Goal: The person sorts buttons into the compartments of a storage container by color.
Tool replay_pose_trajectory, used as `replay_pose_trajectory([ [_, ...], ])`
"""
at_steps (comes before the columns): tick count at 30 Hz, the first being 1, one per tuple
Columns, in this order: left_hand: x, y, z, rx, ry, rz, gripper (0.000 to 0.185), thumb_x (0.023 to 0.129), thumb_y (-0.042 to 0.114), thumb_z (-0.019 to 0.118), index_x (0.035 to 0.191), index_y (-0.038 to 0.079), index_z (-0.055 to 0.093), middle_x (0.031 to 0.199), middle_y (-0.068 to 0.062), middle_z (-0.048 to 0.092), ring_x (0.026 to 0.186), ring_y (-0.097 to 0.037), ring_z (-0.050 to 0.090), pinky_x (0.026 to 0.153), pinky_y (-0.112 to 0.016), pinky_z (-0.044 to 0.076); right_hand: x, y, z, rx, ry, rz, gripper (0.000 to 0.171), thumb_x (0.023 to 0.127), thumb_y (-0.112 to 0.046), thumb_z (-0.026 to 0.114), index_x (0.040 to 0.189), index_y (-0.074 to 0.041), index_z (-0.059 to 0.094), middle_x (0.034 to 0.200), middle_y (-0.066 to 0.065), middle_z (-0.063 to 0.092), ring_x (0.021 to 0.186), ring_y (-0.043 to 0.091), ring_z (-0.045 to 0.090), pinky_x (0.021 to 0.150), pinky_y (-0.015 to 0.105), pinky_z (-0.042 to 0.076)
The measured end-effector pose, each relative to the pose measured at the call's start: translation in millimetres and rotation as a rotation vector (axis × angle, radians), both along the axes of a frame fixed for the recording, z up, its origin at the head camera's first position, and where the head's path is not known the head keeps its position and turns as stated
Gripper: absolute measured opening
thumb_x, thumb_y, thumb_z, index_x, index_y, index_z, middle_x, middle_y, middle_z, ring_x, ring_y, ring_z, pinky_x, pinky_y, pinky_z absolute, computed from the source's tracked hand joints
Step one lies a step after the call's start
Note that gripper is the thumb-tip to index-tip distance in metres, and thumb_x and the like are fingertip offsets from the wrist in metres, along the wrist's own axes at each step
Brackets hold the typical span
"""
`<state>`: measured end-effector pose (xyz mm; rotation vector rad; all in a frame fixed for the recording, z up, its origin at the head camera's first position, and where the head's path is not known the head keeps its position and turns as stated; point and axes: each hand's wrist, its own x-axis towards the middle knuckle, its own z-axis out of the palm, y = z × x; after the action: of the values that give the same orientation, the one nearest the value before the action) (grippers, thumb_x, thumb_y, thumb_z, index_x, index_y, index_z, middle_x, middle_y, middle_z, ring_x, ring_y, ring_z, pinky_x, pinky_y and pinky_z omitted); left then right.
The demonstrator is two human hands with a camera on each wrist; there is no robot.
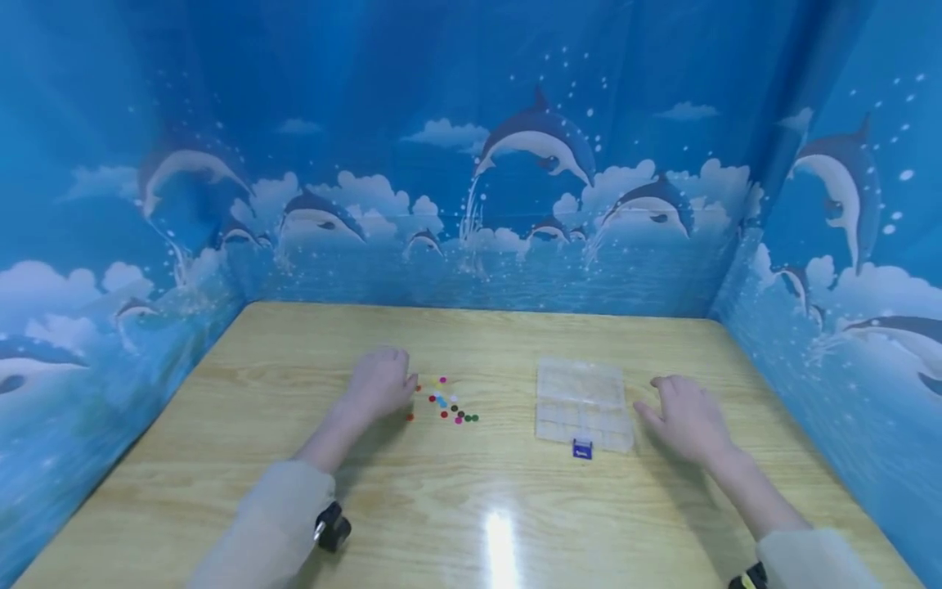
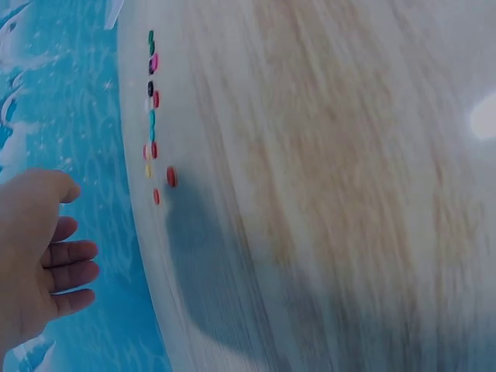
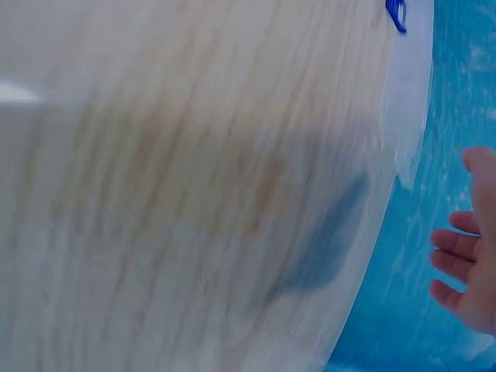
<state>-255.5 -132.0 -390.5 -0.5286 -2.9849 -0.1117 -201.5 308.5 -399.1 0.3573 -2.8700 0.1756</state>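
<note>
A scatter of small coloured beads (image 1: 445,405) lies on the wooden table (image 1: 471,491), just right of my left hand (image 1: 379,384). That hand hovers with relaxed fingers and holds nothing; in the left wrist view the left hand (image 2: 39,256) is open near the beads (image 2: 153,116). A clear plastic compartment box (image 1: 583,402) with a blue clasp (image 1: 582,449) sits right of centre. My right hand (image 1: 684,417) is beside the box's right edge, fingers spread and empty. In the right wrist view the right hand (image 3: 469,256) shows open, with the blue clasp (image 3: 396,13) at the top.
Blue dolphin-print curtains (image 1: 471,164) wall in the table on the left, back and right. A lamp glare (image 1: 500,540) shines on the near part of the tabletop.
</note>
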Motion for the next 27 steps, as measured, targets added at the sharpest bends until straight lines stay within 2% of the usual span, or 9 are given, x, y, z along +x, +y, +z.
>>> replay_pose_trajectory([
  [4, 0.5, 7, -4.5, -0.001, -0.053, -0.018, 0.027, 0.089, 0.028, 0.056, 0.092, 0.001, 0.056, 0.081, -0.008, 0.053, 0.078, -0.024, 0.052, 0.072, -0.040, 0.046, 7.7, -10, -3.8, 0.003, 0.008, 0.051, 0.052, 0.088, -0.034, 0.060, 0.111, 0.013, 0.052, 0.105, 0.030, 0.055, 0.100, 0.047, 0.049, 0.079, 0.060, 0.039],
  [11, 2.4, 14, -11.7, -0.087, -0.027, -0.122, 0.027, 0.089, 0.027, 0.057, 0.093, 0.001, 0.056, 0.087, -0.011, 0.056, 0.085, -0.028, 0.055, 0.078, -0.042, 0.046, 16.1, -20, -11.2, 0.011, 0.000, 0.142, 0.052, 0.085, -0.033, 0.064, 0.112, 0.011, 0.053, 0.107, 0.026, 0.056, 0.101, 0.044, 0.050, 0.081, 0.058, 0.040],
  [16, 2.6, 13, -13.3, -0.103, -0.033, -0.161, 0.024, 0.087, 0.023, 0.060, 0.092, 0.000, 0.056, 0.083, -0.011, 0.055, 0.084, -0.028, 0.055, 0.079, -0.043, 0.046, 17.4, -22, -13.5, 0.045, -0.021, 0.190, 0.055, 0.082, -0.037, 0.067, 0.112, 0.008, 0.054, 0.106, 0.022, 0.057, 0.097, 0.039, 0.053, 0.078, 0.055, 0.043],
  [21, -1.4, 8, -15.7, -0.111, -0.037, -0.155, 0.018, 0.086, 0.019, 0.062, 0.088, 0.002, 0.056, 0.081, -0.010, 0.055, 0.083, -0.028, 0.055, 0.079, -0.042, 0.046, 18.2, -24, -15.0, 0.087, -0.011, 0.218, 0.052, 0.081, -0.038, 0.068, 0.109, 0.006, 0.056, 0.101, 0.018, 0.058, 0.095, 0.037, 0.054, 0.076, 0.053, 0.044],
  [27, -7.6, 4, -21.1, -0.109, -0.049, -0.152, 0.015, 0.086, 0.017, 0.062, 0.089, 0.002, 0.058, 0.081, -0.009, 0.055, 0.083, -0.026, 0.055, 0.078, -0.041, 0.046, 20.5, -26, -15.8, 0.097, -0.011, 0.197, 0.050, 0.082, -0.037, 0.067, 0.108, 0.005, 0.056, 0.101, 0.017, 0.058, 0.097, 0.037, 0.054, 0.075, 0.053, 0.045],
])
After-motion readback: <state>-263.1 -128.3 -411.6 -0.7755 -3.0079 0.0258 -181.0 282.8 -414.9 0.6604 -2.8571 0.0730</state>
